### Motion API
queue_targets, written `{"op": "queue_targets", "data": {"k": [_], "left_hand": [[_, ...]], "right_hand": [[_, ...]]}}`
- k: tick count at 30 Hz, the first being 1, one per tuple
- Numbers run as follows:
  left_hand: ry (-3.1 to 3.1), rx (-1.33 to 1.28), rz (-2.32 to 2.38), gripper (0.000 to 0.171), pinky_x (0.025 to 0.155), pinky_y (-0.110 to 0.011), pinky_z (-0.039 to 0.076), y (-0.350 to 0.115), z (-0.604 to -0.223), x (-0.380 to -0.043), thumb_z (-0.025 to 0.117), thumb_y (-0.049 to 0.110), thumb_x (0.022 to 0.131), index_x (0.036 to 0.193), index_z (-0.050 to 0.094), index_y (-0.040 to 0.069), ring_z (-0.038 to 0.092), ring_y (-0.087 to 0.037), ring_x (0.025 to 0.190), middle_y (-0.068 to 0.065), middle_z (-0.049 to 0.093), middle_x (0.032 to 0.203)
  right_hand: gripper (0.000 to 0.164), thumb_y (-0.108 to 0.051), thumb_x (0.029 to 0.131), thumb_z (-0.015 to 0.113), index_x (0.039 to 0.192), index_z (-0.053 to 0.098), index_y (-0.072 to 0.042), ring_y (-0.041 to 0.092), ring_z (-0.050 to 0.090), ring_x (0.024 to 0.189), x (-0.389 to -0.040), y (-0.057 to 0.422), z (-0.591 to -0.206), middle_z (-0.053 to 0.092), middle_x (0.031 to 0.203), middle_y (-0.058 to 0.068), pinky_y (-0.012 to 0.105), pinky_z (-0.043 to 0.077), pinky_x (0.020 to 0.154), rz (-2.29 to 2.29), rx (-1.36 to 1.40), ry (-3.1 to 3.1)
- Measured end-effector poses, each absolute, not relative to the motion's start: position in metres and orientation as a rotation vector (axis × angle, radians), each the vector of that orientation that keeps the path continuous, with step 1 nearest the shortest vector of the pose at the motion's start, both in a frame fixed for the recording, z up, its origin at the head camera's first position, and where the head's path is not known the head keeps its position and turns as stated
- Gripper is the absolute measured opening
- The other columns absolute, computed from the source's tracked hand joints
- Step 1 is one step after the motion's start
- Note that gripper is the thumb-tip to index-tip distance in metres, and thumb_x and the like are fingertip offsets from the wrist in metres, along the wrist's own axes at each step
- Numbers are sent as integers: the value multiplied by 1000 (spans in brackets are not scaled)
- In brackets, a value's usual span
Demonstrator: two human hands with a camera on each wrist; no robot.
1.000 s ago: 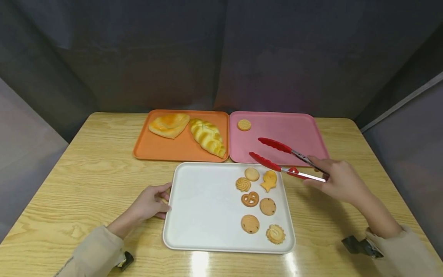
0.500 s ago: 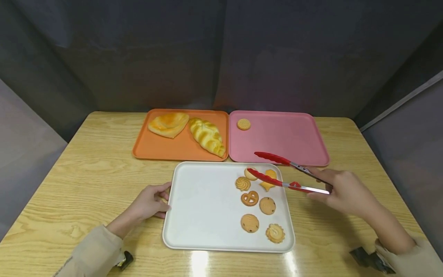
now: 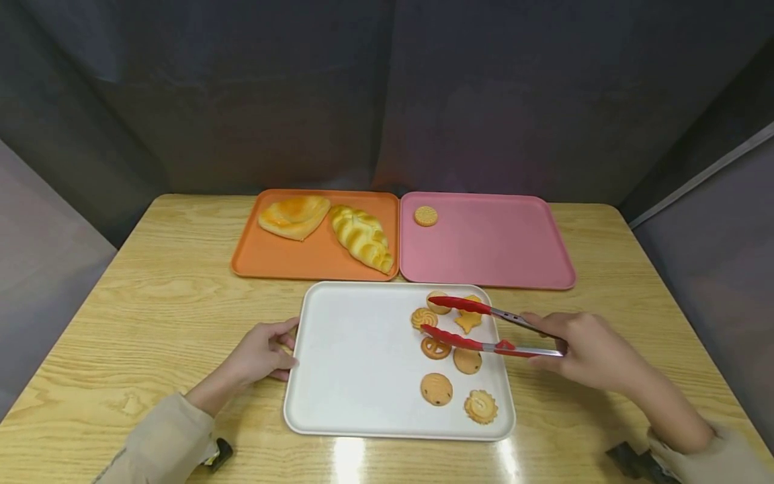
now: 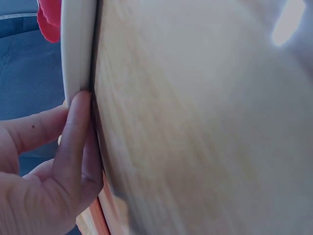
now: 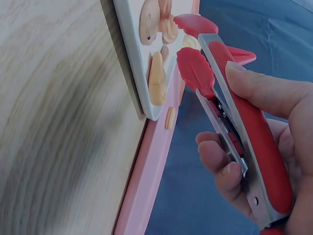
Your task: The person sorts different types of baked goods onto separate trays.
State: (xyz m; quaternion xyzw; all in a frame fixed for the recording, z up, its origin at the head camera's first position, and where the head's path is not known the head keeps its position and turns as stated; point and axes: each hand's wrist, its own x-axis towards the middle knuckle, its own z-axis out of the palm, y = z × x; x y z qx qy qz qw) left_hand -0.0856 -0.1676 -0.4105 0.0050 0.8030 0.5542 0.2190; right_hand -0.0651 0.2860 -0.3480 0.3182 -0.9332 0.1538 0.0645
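My right hand (image 3: 595,353) grips red-tipped metal tongs (image 5: 254,132), their arms spread apart. In the head view the red tips reach over the right part of a white tray (image 3: 357,363), with nothing held between them. They overlap a round cookie, a fish-shaped cookie (image 3: 468,323) and a pretzel cookie (image 3: 435,348). A swirl cookie (image 3: 423,318) lies just left of the tips. My left hand (image 3: 260,356) holds the white tray's left edge, fingertips at the rim (image 4: 78,58). Nearer me on the tray are a chocolate-chip cookie (image 3: 437,390) and a scalloped cookie (image 3: 481,407).
Behind the white tray stand an orange tray (image 3: 284,264) and a pink tray (image 3: 496,242), side by side. A heart-shaped pastry (image 3: 294,216) and a braided bread (image 3: 363,238) lie on the orange one. One round cookie (image 3: 426,216) sits on the pink one.
My right hand has brought the spread tongs from over the pink tray toward me, down over the cookies on the white tray. My left hand has stayed at the tray's edge.
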Motion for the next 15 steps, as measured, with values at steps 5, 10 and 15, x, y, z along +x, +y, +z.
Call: {"op": "queue_targets", "data": {"k": [5,10,15], "left_hand": [[2216,17,1539,72,52,-33,56,-168,-411,-85,58,-19,71,137,30,-9,50,-15,60,-14,44,87],[2215,18,1538,72,53,-34,56,-168,-411,-85,58,-19,72,137,30,-8,50,-16,60,-14,45,88],[2210,28,1540,73,53,-35,56,-168,-410,-85,59,-18,72,138,29,-9,51,-16,61,-14,45,88]], "right_hand": [[54,-18,59,83,107,66,0,10,60,67,-67,281,-351,68,82,3,26,49,52,457,992,-2806],[52,-19,62,81,108,66,2,2,49,59,-68,275,-351,66,78,-1,20,41,47,493,984,-2858],[52,-19,64,80,109,65,3,4,51,60,-68,271,-350,66,79,1,21,43,48,520,954,-2919]]}}
